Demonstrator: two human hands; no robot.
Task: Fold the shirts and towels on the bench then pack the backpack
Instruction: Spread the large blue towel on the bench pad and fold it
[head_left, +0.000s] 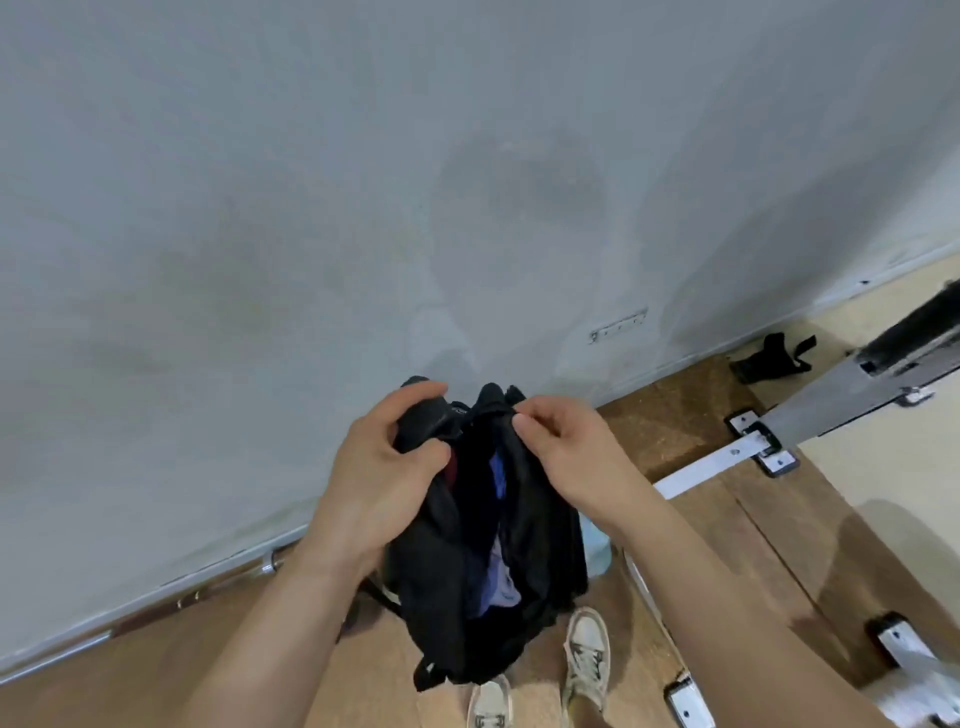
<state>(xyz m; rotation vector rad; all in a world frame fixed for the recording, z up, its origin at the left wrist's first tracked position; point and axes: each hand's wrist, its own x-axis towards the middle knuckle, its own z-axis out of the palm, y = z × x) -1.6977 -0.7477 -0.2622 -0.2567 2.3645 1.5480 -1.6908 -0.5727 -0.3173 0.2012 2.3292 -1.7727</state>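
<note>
A black backpack (436, 587) hangs in front of me above the floor, its main opening gaping upward. Folded cloth shows inside: something blue (498, 475), something pale lilac (501, 577) and a dark red edge (451, 467). My left hand (387, 473) grips the left top edge of the backpack with fingers curled round the fabric. My right hand (563, 449) pinches the right top edge near the zip between thumb and fingers.
A grey wall (363, 208) stands close ahead. Wooden flooring (691, 415) runs below, with my two white shoes (584, 660) on it. Metal frame bars and brackets (758, 439) lie at the right, a black strap item (771, 358) by the wall, a metal bar (270, 561) at left.
</note>
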